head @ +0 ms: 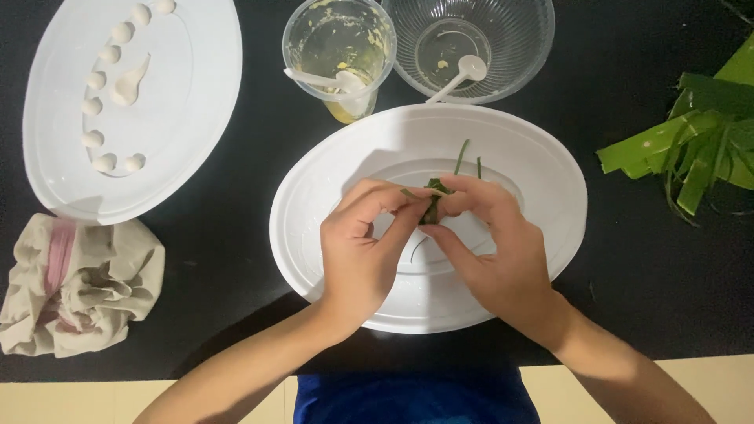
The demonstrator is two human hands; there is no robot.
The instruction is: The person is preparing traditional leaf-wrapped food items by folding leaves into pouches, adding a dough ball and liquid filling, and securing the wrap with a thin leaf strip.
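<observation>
Two hands meet over the near plate [542,169]. Left hand [360,247] and right hand [491,243] both have fingertips pressed together on a small green leaf bundle [433,198], held just above the plate's centre. Most of the bundle is hidden by fingers; its shape is hard to make out. Two thin leaf strips [462,155] stick up behind it.

Cut off: the leaf pile [691,141] at the right edge, the far plate [196,94] at the top, both forearms at the bottom. A blue garment [412,400] shows only partly.

Surface: black tabletop [236,259], matte; a pale strip runs along its near edge. No more of the room is visible.

Materials:
- Plates white, oval, smooth, with raised rims.
- Far plate holds a curved row of small white dough balls [98,78] and a white smear.
- Clear plastic cup [338,47], yellowish residue inside, white spoon [318,78] in it.
- Clear ribbed bowl [503,31] with another white spoon.
- Crumpled beige cloth [78,286], pink stripe, at left.
- Leaves flat, glossy, cut in strips.
</observation>
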